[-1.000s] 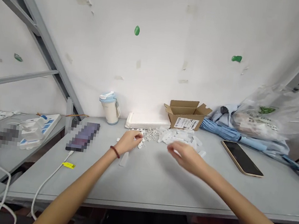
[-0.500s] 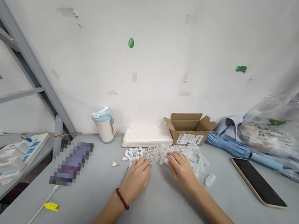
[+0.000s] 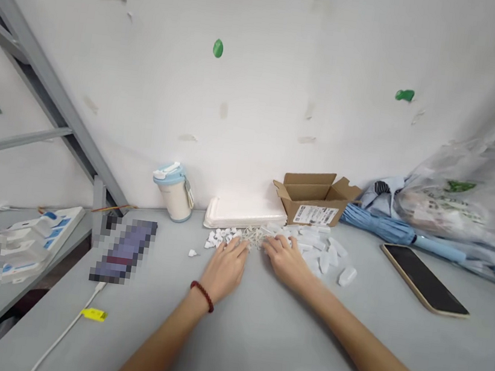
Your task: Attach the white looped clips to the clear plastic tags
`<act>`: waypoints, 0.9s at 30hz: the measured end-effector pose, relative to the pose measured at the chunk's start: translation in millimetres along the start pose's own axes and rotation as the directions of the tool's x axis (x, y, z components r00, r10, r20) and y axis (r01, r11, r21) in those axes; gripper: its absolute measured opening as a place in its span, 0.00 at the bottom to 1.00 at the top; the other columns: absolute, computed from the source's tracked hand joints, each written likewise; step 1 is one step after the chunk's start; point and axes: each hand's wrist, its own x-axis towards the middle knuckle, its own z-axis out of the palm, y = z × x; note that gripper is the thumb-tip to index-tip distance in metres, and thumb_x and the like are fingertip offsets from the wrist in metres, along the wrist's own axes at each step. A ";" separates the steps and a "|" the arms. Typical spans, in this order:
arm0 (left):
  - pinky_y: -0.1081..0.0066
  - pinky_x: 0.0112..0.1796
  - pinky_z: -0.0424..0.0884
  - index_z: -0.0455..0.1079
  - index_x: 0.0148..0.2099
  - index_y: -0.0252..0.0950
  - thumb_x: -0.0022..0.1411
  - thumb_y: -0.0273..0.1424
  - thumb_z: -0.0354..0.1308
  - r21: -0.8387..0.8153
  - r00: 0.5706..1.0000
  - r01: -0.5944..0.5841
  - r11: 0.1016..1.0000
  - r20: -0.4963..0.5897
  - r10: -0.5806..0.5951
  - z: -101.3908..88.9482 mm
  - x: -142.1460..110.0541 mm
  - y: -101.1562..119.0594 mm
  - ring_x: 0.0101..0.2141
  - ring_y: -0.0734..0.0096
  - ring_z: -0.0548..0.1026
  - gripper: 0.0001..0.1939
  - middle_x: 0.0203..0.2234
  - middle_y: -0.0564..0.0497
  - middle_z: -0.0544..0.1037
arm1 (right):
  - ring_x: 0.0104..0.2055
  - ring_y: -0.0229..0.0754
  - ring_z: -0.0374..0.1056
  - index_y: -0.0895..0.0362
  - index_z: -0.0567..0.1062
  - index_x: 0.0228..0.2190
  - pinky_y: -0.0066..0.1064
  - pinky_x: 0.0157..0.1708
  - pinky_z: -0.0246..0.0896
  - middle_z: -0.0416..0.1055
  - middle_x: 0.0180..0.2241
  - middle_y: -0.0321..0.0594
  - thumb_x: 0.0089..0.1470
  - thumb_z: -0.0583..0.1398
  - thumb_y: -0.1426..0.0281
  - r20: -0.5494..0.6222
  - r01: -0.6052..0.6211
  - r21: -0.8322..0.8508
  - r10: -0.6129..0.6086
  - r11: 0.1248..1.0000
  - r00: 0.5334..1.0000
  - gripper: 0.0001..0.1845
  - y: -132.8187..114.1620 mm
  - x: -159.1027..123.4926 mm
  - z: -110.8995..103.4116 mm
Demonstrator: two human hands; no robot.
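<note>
My left hand [image 3: 224, 266] lies palm down, fingers stretched out and slightly apart, at the near edge of a pile of small white plastic parts [image 3: 217, 239]. A red bead bracelet [image 3: 202, 296] is on that wrist. My right hand [image 3: 286, 263] is palm down with fingers bent and spread, its fingertips at a heap of thin off-white pieces [image 3: 254, 235] between the two hands. Nothing shows gripped in either hand, though the fingertips partly hide the pieces. Right of it spread several translucent plastic pieces [image 3: 334, 249]. One white part [image 3: 193, 253] lies apart on the left.
Behind the piles stand a stack of white trays [image 3: 243, 214], an open cardboard box [image 3: 315, 209] and a white-and-blue cup [image 3: 176, 194]. A blue umbrella [image 3: 379, 226], plastic bag [image 3: 450, 200] and phone [image 3: 422, 278] are right. A blurred-out device [image 3: 124, 251] with a cable lies left.
My right hand has moved left, from the translucent pieces to the off-white heap. My left hand stays by the white parts. The whole view has tilted downward.
</note>
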 end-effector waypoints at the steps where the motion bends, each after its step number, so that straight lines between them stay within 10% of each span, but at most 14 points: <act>1: 0.54 0.50 0.61 0.66 0.51 0.34 0.60 0.22 0.44 0.003 1.000 0.005 1.000 0.002 -0.005 0.6 0.4 0.4 0.55 0.55 0.60 0.18 0.53 0.43 0.68 | 0.48 0.53 0.58 0.60 0.70 0.44 0.47 0.46 0.47 0.68 0.48 0.52 0.55 0.49 0.80 0.021 0.014 -0.014 -0.014 1.000 1.000 0.17 -0.4 0.8 -1.0; 27: 0.54 0.49 0.61 0.64 0.51 0.35 0.62 0.28 0.49 -0.121 0.998 0.051 0.991 -0.018 -0.054 -7.4 -0.9 4.6 0.54 0.56 0.61 0.14 0.51 0.44 0.69 | 0.46 0.46 0.60 0.60 0.71 0.40 0.40 0.45 0.45 0.71 0.41 0.47 0.56 0.50 0.82 -0.024 0.088 0.045 -0.087 0.995 0.996 0.14 -7.5 -8.0 -1.3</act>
